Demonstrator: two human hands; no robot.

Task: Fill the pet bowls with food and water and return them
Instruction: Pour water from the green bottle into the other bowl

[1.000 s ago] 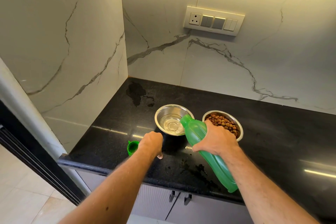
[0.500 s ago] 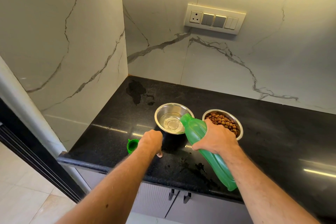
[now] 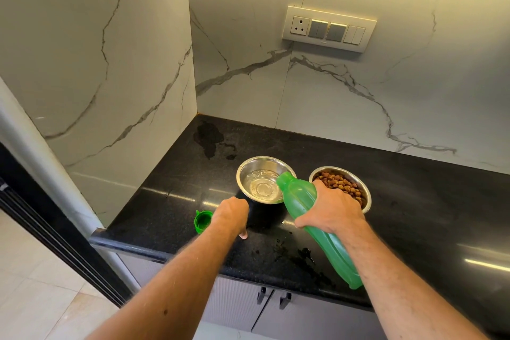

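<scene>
A: Where does the bottle's long axis run?
B: From the worktop's (image 3: 414, 201) front edge up-left; my right hand (image 3: 329, 211) grips the green bottle (image 3: 317, 223), mouth over the water bowl (image 3: 262, 179).
A: And the left hand (image 3: 231, 214)?
B: Knuckles curled, resting nearer the bowl; whether it holds anything, I cannot tell.

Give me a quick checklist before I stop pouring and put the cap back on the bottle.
1. Right hand grips the green bottle firmly: ok.
2. Bottle mouth sits over the water bowl, not the counter: ok.
3. Water bowl holds water: ok, the bottom is covered; whether that is enough, cannot tell.
4. Food bowl filled with kibble: ok.
5. Green cap within reach, beside the left hand: ok.
6. Counter dry: not ok, wet patches lie near the front edge and in the back corner.
</scene>
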